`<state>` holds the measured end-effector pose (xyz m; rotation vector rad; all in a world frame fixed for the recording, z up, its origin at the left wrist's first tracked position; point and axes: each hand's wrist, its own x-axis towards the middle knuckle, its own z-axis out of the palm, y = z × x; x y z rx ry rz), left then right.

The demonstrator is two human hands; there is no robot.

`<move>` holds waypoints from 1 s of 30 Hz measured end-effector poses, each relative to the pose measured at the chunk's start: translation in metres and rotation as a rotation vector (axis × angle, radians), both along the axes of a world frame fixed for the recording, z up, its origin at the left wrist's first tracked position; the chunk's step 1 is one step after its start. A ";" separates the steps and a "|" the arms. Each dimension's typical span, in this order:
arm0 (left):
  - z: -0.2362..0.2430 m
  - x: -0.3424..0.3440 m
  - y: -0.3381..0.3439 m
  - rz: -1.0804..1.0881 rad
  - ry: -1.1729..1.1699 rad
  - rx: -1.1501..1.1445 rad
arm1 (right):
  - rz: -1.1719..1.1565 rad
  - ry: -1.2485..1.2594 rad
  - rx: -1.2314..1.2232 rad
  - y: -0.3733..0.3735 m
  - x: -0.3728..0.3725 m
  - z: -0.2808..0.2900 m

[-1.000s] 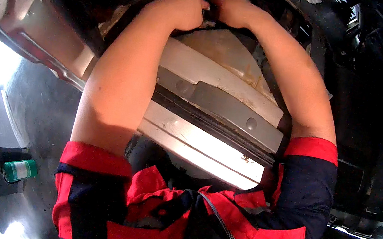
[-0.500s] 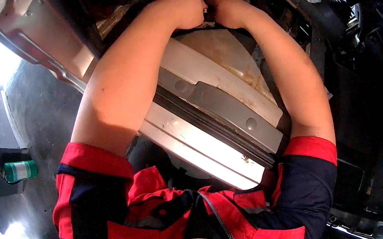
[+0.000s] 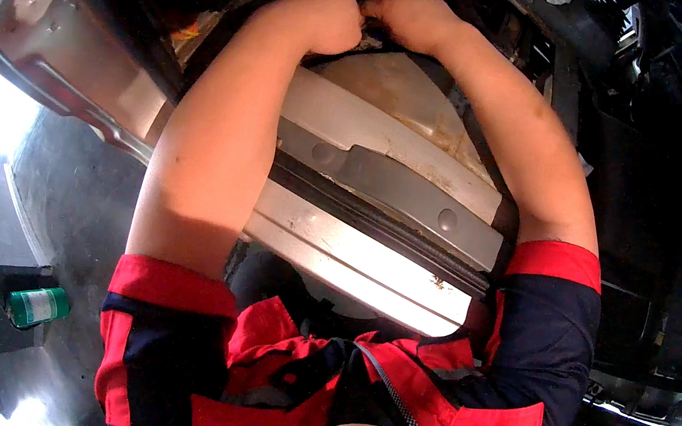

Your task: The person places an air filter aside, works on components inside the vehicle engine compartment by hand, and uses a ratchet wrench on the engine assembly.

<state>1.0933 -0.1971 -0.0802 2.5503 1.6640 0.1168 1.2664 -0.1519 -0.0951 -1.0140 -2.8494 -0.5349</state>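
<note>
Both my arms reach far forward into the dark, cluttered footwell area of a car body, past its door sill. My left hand [image 3: 334,22] is curled closed, its fingertips turned inward and hidden behind the wrist and back of the hand. Close beside it, nearly touching, my right hand [image 3: 412,17] has bent fingers pressed together toward the left one. Whatever the two hands grip among the dark parts is too shadowed to make out. Just below them lies a stained beige floor panel [image 3: 391,84].
A grey sill trim [image 3: 414,193] and a bright metal sill [image 3: 369,261] cross beneath my forearms. A body pillar [image 3: 86,60] rises at left. Dark interior panels stand at right. On the left, a green can [image 3: 38,307] lies beyond the sill.
My right hand has turned, its knuckles now higher and more fingers showing. The left hand and forearm have shifted slightly left. A small orange-yellow patch now shows beside the left forearm.
</note>
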 end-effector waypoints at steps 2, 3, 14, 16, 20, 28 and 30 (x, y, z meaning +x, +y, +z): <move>-0.003 0.000 0.003 0.014 0.019 -0.022 | -0.047 -0.008 0.006 -0.002 -0.009 0.001; -0.007 0.001 0.006 0.027 0.025 0.002 | -0.152 -0.153 -0.119 -0.002 -0.017 0.003; 0.000 0.006 -0.002 0.023 0.020 -0.014 | -0.216 -0.278 -0.371 -0.019 -0.025 0.022; 0.006 0.014 -0.005 0.050 0.072 -0.036 | -0.265 -0.340 -0.357 -0.007 -0.020 0.019; -0.001 0.010 -0.009 0.060 0.019 -0.016 | -0.341 -0.270 -0.244 -0.016 -0.029 0.016; -0.004 0.005 -0.005 0.010 0.074 -0.050 | -0.305 -0.159 -0.210 -0.001 -0.026 -0.001; -0.001 0.012 -0.006 0.032 0.078 -0.060 | -0.204 -0.241 -0.288 0.003 -0.021 -0.004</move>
